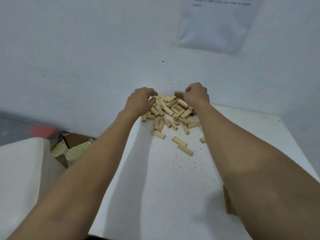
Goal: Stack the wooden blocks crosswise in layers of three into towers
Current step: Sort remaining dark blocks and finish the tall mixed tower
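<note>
White wall (86,49) backs a white surface (155,187), which carries dark specks. A sheet of paper (216,23) hangs on the wall, upper right.

Task item: the wooden blocks (170,111) lie in a loose heap at the far end of the surface, close against the wall. No layer and no tower is standing.

Left hand (142,100): fingers curled at the left edge of the heap. Whether the grip holds a block cannot be told.

Right hand (196,95): fingers curled at the far right of the heap, beside a darker brown piece (179,94). Grip contents likewise cannot be told.

Step in hand, as judged: gathering or sorting the heap; stacking not yet begun. The next move calls for drawing three blocks out, laying them side by side on bare surface nearer the person, then setting three more across them.

Count: two hands; towers, none; heap, several dozen blocks, too overlapped for an exact figure; three stray blocks (179,141) lie apart on the near side, one partly hidden by the right forearm.
</note>
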{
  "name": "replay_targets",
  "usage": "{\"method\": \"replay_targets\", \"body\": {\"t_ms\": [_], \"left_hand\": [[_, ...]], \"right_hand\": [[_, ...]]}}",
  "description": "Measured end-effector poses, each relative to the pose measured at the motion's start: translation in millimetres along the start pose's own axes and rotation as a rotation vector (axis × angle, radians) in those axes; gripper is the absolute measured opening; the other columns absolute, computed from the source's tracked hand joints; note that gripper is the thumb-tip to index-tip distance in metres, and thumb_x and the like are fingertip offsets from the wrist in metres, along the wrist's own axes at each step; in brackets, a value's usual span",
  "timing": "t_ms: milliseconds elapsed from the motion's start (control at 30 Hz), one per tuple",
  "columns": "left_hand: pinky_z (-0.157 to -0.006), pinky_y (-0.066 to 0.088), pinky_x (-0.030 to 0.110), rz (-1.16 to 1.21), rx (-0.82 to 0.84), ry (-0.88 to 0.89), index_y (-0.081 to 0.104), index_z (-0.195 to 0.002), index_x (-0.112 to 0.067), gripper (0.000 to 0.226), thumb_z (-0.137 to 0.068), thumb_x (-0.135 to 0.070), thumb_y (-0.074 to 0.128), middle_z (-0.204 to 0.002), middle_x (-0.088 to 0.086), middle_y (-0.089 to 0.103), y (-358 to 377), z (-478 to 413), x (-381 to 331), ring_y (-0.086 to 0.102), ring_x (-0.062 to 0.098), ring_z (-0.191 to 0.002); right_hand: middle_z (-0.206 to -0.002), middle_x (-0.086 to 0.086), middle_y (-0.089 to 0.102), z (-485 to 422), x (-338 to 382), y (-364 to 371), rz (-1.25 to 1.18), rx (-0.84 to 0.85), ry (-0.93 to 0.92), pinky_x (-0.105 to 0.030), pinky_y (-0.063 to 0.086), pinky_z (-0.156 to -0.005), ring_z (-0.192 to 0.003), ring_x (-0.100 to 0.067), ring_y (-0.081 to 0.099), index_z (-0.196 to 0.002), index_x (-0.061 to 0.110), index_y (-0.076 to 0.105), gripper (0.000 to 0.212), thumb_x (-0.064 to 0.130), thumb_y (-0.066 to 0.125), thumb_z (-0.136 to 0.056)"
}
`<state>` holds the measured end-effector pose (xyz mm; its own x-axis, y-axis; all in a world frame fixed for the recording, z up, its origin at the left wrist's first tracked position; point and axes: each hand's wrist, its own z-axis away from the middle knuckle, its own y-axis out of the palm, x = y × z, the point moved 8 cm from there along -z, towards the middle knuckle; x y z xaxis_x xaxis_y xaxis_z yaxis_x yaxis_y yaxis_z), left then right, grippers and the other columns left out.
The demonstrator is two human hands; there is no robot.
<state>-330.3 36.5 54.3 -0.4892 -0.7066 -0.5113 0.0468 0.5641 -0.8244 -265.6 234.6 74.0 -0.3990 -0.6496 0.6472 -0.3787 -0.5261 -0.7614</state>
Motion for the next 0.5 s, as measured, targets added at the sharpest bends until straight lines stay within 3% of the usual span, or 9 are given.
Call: {"method": "replay_targets", "body": {"t_ms": [200,500], "left_hand": [[-0.081,0.043,0.034,-0.138,0.068,-0.037,0.066,-0.123,-0.022,0.027,-0.102,-0.024,0.049,-0.124,0.004,0.062,38,-34,41,0.057,0.025,-0.117],[-0.079,0.043,0.033,-0.093,0.049,-0.051,0.066,-0.123,-0.019,0.030,-0.098,-0.015,0.050,-0.121,0.006,0.063,55,-52,62,0.057,0.025,-0.115]], "right_hand": [[-0.123,-0.013,0.061,-43,-37,25,0.133,-0.005,0.070,-0.033,0.048,-0.083,-0.110,-0.032,0.061,-0.123,0.010,0.064,0.031,0.007,0.055,-0.093],[-0.112,-0.013,0.066,-65,-67,43,0.091,0.064,0.151,-0.031,0.052,-0.079,-0.103,-0.029,0.062,-0.111,0.005,0.069,0.028,0.007,0.055,-0.087]]}}
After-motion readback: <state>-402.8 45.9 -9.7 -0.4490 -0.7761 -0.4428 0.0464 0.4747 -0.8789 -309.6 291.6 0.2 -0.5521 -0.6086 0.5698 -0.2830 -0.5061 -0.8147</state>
